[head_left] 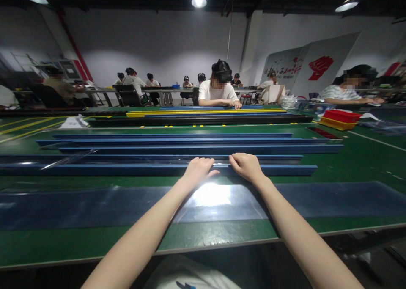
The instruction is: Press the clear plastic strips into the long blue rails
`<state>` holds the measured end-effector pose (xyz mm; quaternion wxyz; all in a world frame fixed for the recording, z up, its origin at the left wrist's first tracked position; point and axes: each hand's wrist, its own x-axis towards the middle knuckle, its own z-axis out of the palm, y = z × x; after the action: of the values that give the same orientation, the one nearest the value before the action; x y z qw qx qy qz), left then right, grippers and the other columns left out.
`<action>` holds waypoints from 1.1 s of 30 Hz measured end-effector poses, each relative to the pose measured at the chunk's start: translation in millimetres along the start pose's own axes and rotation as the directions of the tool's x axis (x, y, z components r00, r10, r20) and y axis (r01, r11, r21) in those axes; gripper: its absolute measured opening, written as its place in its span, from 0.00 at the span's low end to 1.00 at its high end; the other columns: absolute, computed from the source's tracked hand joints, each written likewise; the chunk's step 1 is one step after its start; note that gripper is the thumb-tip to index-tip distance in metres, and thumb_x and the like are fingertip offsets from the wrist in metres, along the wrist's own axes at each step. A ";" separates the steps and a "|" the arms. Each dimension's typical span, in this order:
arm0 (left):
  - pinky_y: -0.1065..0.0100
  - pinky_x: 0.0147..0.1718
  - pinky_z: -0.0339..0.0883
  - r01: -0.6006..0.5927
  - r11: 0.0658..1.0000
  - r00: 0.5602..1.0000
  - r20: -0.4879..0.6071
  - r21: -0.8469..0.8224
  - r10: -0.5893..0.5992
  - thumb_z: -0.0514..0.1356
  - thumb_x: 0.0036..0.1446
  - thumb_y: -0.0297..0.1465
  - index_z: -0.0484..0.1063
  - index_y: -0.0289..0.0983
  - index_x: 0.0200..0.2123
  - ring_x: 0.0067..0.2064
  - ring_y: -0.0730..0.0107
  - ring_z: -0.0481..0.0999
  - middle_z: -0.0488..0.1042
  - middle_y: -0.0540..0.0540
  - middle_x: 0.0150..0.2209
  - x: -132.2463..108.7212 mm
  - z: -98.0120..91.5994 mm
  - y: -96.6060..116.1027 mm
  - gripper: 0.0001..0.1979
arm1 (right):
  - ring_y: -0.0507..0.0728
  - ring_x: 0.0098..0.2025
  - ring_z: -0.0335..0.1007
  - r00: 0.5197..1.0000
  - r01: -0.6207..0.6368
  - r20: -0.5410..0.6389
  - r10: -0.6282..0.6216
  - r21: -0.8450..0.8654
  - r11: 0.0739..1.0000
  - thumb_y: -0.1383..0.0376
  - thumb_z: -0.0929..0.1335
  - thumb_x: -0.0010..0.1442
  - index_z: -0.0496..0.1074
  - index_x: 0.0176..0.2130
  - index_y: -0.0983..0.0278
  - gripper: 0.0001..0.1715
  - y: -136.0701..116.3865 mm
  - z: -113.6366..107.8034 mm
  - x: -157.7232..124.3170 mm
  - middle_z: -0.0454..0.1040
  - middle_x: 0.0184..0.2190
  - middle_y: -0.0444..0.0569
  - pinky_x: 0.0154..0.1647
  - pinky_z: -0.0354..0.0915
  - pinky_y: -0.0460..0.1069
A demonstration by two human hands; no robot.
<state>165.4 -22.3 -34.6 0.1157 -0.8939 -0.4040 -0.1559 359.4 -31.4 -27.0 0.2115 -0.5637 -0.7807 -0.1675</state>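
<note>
Your left hand [198, 169] and right hand [245, 166] rest side by side, fingers curled down over the nearest blue rail [95, 169] on the green counter [364, 162], gripping its clear film [222, 163].

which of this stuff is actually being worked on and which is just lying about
In hand: left hand and right hand on the nearest blue rail; clear sheet under the forearms.
Lying about: other blue rails; red tray; yellow tray.

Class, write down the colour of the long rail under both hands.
The rail is blue, clearest in the head view.
</note>
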 end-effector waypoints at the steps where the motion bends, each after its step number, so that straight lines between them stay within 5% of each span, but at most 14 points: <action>1: 0.67 0.34 0.60 0.000 1.000 1.000 0.001 0.003 0.000 0.53 0.56 0.43 0.65 0.36 0.34 0.37 0.64 0.74 0.75 0.45 0.33 0.0 0.1 0.0 0.15 | 0.50 0.26 0.65 1.000 -0.002 -0.010 0.002 -0.006 1.000 0.62 0.56 0.60 0.68 0.21 0.64 0.23 -1.4 1.0 -0.1 0.73 0.22 0.46 0.24 0.44 0.46; 10: 0.67 0.34 0.59 0.008 1.000 1.000 0.015 0.010 -0.008 0.54 0.56 0.43 0.65 0.36 0.34 0.36 0.64 0.73 0.75 0.44 0.33 0.0 -1.0 1.0 0.14 | 0.49 0.24 0.64 0.985 -0.097 -0.149 0.086 -0.070 0.993 0.63 0.56 0.59 0.69 0.20 0.65 0.23 -13.8 9.2 -0.1 0.72 0.21 0.48 0.23 0.42 0.47; 26: 0.66 0.33 0.57 -0.046 0.994 0.997 -0.052 0.101 0.052 0.52 0.57 0.43 0.66 0.36 0.32 0.35 0.65 0.73 0.74 0.45 0.31 -3.0 2.5 -2.3 0.16 | 0.52 0.24 0.67 0.984 -0.168 -0.071 0.162 -0.097 0.981 0.64 0.58 0.57 0.74 0.21 0.66 0.22 -16.9 9.0 8.9 0.75 0.23 0.51 0.22 0.44 0.47; 33: 0.67 0.32 0.57 -0.047 0.993 0.997 -0.056 0.112 0.054 0.53 0.56 0.43 0.66 0.35 0.32 0.34 0.65 0.73 0.74 0.45 0.31 -2.3 2.8 -2.3 0.15 | 0.52 0.23 0.68 0.971 -0.233 -0.076 0.224 -0.134 0.963 0.63 0.58 0.56 0.74 0.20 0.65 0.23 8.0 8.1 3.1 0.76 0.23 0.51 0.22 0.44 0.46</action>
<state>162.8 -21.4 -37.9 0.1809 -0.8911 -0.3856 -0.1567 365.0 -22.4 -32.1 0.2122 -0.6584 -0.6896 -0.2142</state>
